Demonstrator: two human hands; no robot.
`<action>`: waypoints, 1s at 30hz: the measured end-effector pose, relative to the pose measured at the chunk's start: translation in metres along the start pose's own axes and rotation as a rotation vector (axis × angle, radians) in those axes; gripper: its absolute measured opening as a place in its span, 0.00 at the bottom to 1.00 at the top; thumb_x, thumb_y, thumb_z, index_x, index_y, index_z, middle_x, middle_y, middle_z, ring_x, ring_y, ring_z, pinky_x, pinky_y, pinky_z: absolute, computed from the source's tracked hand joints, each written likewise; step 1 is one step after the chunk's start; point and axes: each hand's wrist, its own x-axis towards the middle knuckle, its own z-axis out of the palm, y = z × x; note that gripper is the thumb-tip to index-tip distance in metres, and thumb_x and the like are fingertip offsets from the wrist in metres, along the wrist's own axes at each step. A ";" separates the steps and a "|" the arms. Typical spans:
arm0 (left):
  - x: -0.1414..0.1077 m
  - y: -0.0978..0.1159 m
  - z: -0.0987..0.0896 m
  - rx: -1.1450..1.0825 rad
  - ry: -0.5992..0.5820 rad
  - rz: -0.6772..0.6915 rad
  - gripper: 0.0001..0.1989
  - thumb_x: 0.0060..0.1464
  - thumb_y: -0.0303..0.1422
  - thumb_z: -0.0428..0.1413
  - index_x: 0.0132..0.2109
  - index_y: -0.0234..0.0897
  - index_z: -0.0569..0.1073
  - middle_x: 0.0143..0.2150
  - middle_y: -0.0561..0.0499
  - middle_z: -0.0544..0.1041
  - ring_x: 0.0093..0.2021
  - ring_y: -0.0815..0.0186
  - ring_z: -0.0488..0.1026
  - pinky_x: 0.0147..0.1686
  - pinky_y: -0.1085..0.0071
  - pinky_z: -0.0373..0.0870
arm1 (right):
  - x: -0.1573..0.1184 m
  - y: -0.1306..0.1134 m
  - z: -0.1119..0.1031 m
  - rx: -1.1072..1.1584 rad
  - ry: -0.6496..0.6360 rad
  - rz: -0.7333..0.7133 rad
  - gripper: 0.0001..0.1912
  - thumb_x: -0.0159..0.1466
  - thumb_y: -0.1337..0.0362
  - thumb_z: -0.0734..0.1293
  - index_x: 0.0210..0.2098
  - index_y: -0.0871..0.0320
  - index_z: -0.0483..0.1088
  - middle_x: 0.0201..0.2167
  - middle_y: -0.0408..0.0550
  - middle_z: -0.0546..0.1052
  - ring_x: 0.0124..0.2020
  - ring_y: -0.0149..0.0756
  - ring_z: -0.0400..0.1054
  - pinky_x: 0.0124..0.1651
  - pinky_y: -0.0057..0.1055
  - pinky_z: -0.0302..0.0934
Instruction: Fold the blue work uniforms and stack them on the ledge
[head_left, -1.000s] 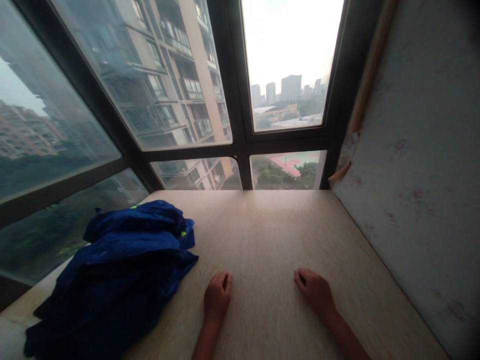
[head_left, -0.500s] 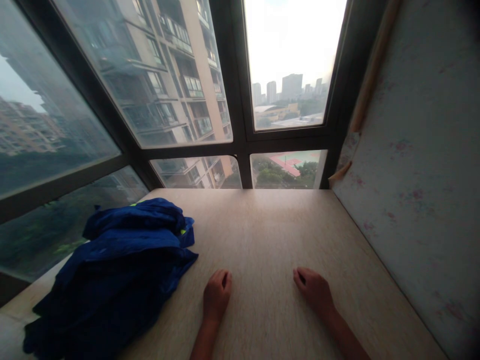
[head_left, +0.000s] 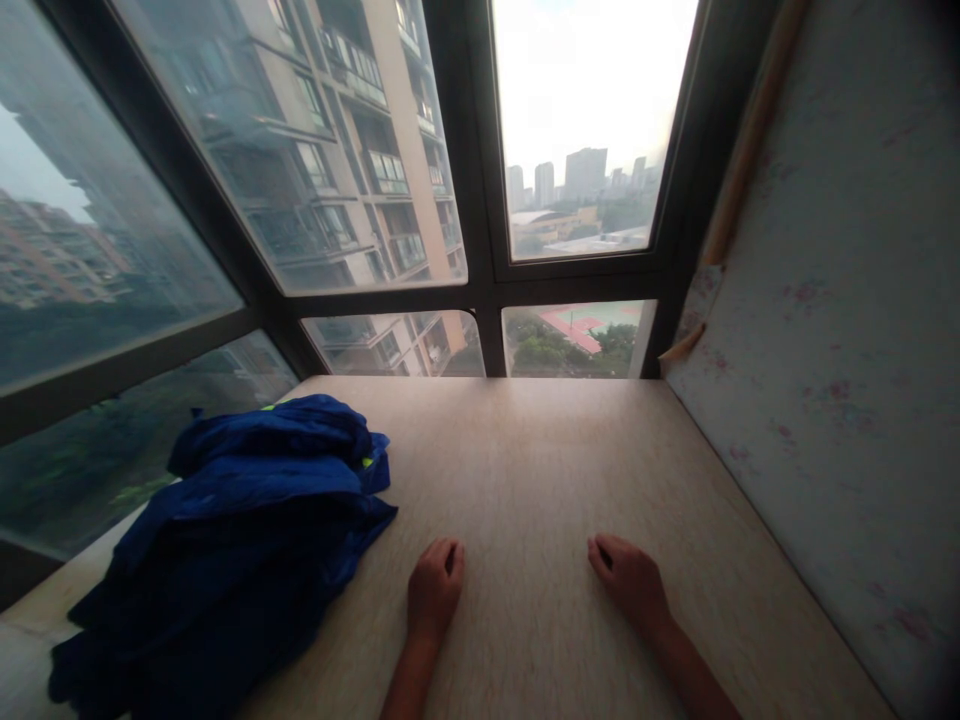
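Note:
My left hand (head_left: 436, 588) rests on the pale sill (head_left: 525, 480) in a loose fist, with a small dark hollow between thumb and fingers and nothing showing in it. To its left lies a crumpled pile of dark blue clothing (head_left: 247, 540) with small yellow-green patches; a gap separates the two. My right hand (head_left: 628, 580) lies on the same surface farther right, likewise curled into a loose fist and holding nothing that shows. Bare sill lies between the hands.
Dark window frames (head_left: 480, 290) rise along the back and left of the sill. A wall with flowered paper (head_left: 825, 400) bounds the right side, its paper peeling (head_left: 684, 345) near the window corner. Buildings and trees show outside.

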 end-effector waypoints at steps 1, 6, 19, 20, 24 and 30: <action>0.000 0.000 0.000 0.000 0.000 0.000 0.15 0.63 0.37 0.46 0.33 0.38 0.73 0.32 0.47 0.77 0.34 0.61 0.74 0.37 0.68 0.66 | 0.000 0.000 0.000 0.003 0.002 -0.002 0.22 0.68 0.53 0.53 0.21 0.55 0.61 0.20 0.43 0.68 0.22 0.33 0.60 0.28 0.29 0.46; 0.000 0.001 0.000 0.001 0.005 0.001 0.16 0.63 0.37 0.45 0.32 0.38 0.73 0.31 0.48 0.76 0.33 0.62 0.74 0.36 0.68 0.65 | 0.000 0.000 -0.001 0.035 0.014 -0.010 0.21 0.68 0.54 0.54 0.21 0.55 0.60 0.20 0.43 0.68 0.22 0.32 0.60 0.28 0.29 0.45; 0.000 0.003 -0.002 -0.001 0.015 0.002 0.15 0.62 0.38 0.46 0.31 0.39 0.73 0.31 0.48 0.77 0.33 0.62 0.74 0.34 0.69 0.66 | -0.001 0.002 0.000 0.048 0.013 0.005 0.21 0.68 0.54 0.54 0.22 0.55 0.61 0.20 0.43 0.68 0.22 0.32 0.59 0.28 0.30 0.44; 0.000 0.003 -0.002 -0.001 0.016 0.001 0.15 0.62 0.38 0.46 0.31 0.39 0.73 0.31 0.48 0.77 0.33 0.62 0.74 0.35 0.69 0.66 | -0.001 0.002 0.000 0.046 0.014 0.003 0.21 0.68 0.54 0.54 0.21 0.55 0.61 0.20 0.43 0.68 0.22 0.32 0.59 0.28 0.30 0.44; -0.001 0.003 -0.002 -0.005 0.017 -0.003 0.16 0.62 0.38 0.46 0.31 0.39 0.73 0.31 0.47 0.77 0.33 0.62 0.74 0.35 0.69 0.67 | 0.000 0.003 0.000 0.044 0.014 0.004 0.21 0.68 0.54 0.54 0.21 0.55 0.60 0.19 0.43 0.67 0.21 0.31 0.58 0.28 0.29 0.43; -0.001 0.006 -0.005 -0.016 0.000 -0.003 0.16 0.62 0.38 0.46 0.32 0.38 0.73 0.32 0.47 0.77 0.33 0.61 0.74 0.36 0.67 0.68 | 0.002 0.004 0.000 0.065 0.020 0.033 0.22 0.68 0.53 0.54 0.21 0.55 0.58 0.19 0.42 0.67 0.20 0.31 0.58 0.27 0.29 0.44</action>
